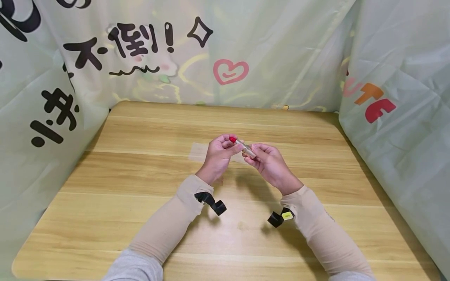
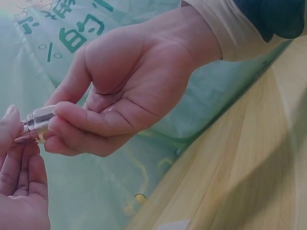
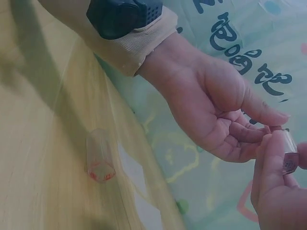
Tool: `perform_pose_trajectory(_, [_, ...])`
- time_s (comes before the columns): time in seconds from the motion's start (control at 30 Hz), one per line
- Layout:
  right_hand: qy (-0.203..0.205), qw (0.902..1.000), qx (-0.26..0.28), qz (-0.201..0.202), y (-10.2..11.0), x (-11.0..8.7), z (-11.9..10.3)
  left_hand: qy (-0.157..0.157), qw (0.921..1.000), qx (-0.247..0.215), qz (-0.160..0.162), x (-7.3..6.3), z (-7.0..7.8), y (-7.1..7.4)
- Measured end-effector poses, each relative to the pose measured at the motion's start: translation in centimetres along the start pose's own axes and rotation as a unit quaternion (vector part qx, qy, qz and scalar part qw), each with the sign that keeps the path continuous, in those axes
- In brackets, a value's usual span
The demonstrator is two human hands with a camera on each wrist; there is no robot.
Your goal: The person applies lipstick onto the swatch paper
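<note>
A lipstick (image 1: 249, 150) with a red bullet and a silvery tube is held above the table between both hands. My left hand (image 1: 218, 158) pinches its upper part, just below the red tip. The lower end is pinched between thumb and fingers of my right hand (image 1: 268, 164). In the left wrist view the shiny tube (image 2: 41, 120) shows between the two sets of fingertips, the red tip hidden. A clear cap (image 3: 100, 155) with red smudges inside lies on the table in the right wrist view.
Pale flat sheets (image 1: 197, 151) lie on the wooden table (image 1: 140, 171) beyond the hands. A printed cloth (image 1: 281, 47) hangs behind the table and along both sides. Each sleeved wrist carries a small black camera (image 1: 275, 219).
</note>
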State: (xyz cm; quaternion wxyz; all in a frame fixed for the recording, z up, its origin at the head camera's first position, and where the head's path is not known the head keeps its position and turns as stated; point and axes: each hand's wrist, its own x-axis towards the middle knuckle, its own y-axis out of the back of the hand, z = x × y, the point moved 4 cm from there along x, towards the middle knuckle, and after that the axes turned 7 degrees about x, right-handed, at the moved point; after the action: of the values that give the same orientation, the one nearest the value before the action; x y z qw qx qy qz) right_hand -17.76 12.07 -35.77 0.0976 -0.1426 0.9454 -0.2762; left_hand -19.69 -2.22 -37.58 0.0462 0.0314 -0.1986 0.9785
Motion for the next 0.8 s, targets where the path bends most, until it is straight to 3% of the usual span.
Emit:
perform_pose_trajectory(0.17, [0.012, 0.9999, -0.004, -0.004, 0.09, 0.03, -0.03, -0.002, 1.0000, 0.003, 0.002, -0.06, 0.15, -0.06])
perform_pose_trajectory(0.3, [0.067, 0.9957, -0.064, -0.006, 0.31, -0.05, -0.23, -0.004, 1.0000, -0.001, 0.005, -0.15, 0.34, -0.15])
perform_pose_trajectory(0.37, [0.110, 0.9862, -0.124, -0.005, 0.40, -0.17, -0.42, -0.006, 1.0000, -0.001, 0.007, -0.20, 0.41, -0.15])
perform_pose_trajectory(0.47, [0.172, 0.9606, -0.218, 0.002, 0.45, -0.39, -0.70, -0.010, 0.9999, 0.002, 0.011, -0.23, 0.50, -0.14])
perform_pose_trajectory(0.57, [0.208, 0.9418, -0.264, 0.008, 0.37, -0.60, -0.79, -0.013, 0.9998, 0.004, 0.012, -0.26, 0.57, -0.14])
perform_pose_trajectory(0.67, [0.219, 0.9374, -0.270, 0.012, 0.24, -0.71, -0.74, -0.016, 0.9998, 0.007, 0.011, -0.28, 0.59, -0.16])
perform_pose_trajectory(0.8, [0.215, 0.9411, -0.260, 0.015, 0.12, -0.75, -0.69, -0.017, 0.9998, 0.000, 0.006, -0.26, 0.54, -0.21])
